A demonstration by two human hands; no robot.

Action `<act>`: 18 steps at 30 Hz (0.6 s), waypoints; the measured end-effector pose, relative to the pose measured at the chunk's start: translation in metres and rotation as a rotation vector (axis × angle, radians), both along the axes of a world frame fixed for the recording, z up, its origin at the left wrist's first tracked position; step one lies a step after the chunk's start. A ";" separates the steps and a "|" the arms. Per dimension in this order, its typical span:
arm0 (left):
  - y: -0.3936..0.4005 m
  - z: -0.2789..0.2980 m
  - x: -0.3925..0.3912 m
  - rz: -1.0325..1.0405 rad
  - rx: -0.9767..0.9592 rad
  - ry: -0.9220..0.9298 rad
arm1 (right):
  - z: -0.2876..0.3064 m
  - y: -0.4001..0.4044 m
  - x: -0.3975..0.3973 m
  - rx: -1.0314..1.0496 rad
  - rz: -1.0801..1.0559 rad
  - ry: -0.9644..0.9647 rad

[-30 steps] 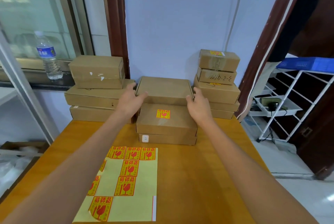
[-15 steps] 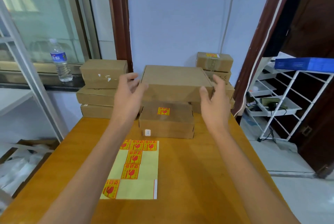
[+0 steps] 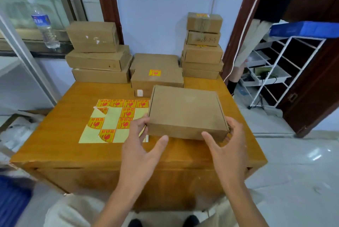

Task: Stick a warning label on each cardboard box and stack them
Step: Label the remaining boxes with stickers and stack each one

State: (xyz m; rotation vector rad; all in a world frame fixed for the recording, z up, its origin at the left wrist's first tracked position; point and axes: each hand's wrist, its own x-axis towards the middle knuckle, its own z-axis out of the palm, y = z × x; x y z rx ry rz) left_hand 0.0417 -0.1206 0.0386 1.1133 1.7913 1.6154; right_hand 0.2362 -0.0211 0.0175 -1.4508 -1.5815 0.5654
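Currently the yellow sheet of red warning labels (image 3: 117, 120) lies left; left hand (image 3: 141, 146) and right hand (image 3: 227, 146) grasp the plain brown cardboard box (image 3: 185, 111) at its near corners, low over the wooden table (image 3: 183, 153). Probably light, rigid: hold opposite side walls.

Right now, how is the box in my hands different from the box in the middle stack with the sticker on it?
The box in the hands has a bare top, while the stickered box carries a yellow and red warning label. The held box sits near the table's front, partly over the label sheet, with the left hand and right hand at its sides; the stickered box lies on another box further back. Both are flat brown cardboard.
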 end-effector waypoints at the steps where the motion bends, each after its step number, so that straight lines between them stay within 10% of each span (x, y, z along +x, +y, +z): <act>1: -0.004 -0.004 0.004 0.005 -0.029 0.030 | -0.003 -0.003 0.004 -0.006 -0.014 -0.057; 18: -0.028 -0.032 -0.105 0.172 -0.212 0.805 | 0.015 -0.033 -0.082 0.320 0.250 -0.593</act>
